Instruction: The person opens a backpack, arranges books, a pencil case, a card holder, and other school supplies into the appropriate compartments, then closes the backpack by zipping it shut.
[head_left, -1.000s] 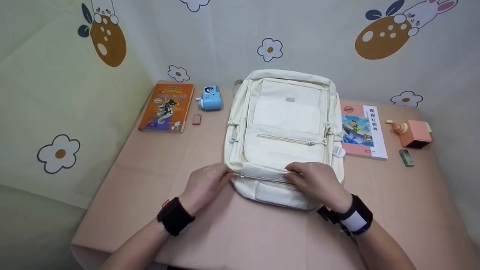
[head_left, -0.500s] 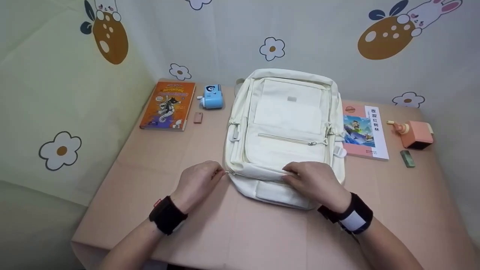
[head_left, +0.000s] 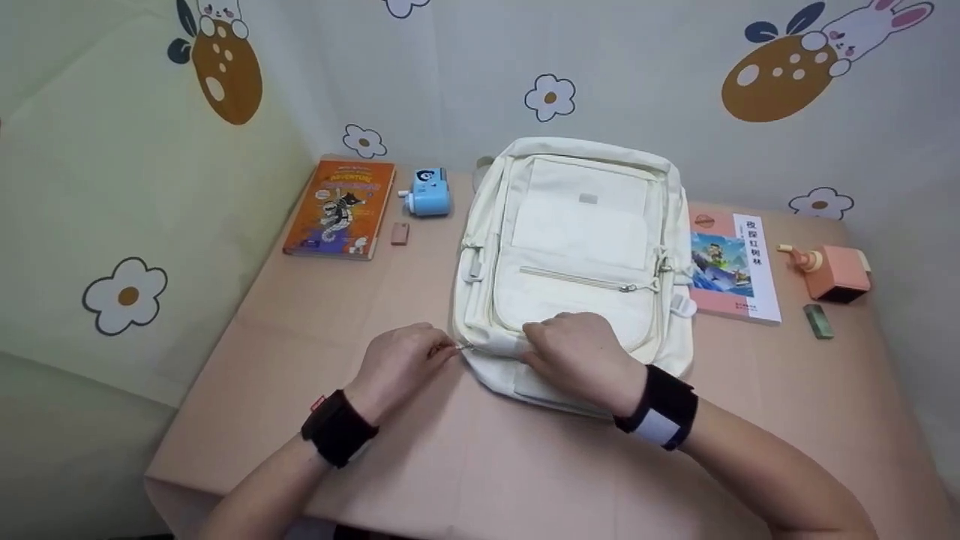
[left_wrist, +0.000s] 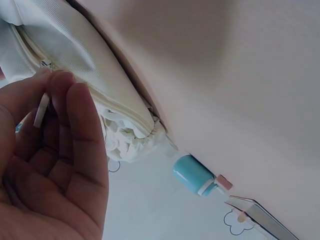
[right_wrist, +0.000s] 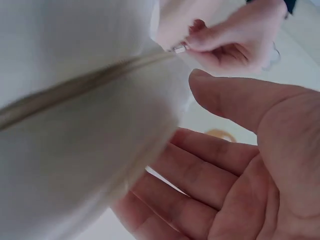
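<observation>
A cream backpack [head_left: 581, 240] lies on the table, its front with a zipped pocket facing up. My left hand [head_left: 401, 369] is at the lower left corner and pinches a zipper pull [left_wrist: 42, 111] between thumb and fingers. The metal slider [left_wrist: 46, 64] shows just beyond the fingertips in the left wrist view. Over the lower middle of the bag is my right hand [head_left: 581, 360]. In the right wrist view its fingers are extended and the thumb stands apart, close to the bag's seam; whether the fingers touch the fabric, I cannot tell.
Left of the bag lie an orange book [head_left: 341, 210], a blue pencil sharpener [head_left: 429, 193] and a small pink eraser [head_left: 400, 234]. To its right are a pink-and-white book [head_left: 727, 262], a pink pencil sharpener [head_left: 832, 271] and a green eraser [head_left: 818, 321].
The left hand drew the zipper pull left to the bag's corner and now stays there. My right hand let go of the bag's lower edge and moved left along it.
</observation>
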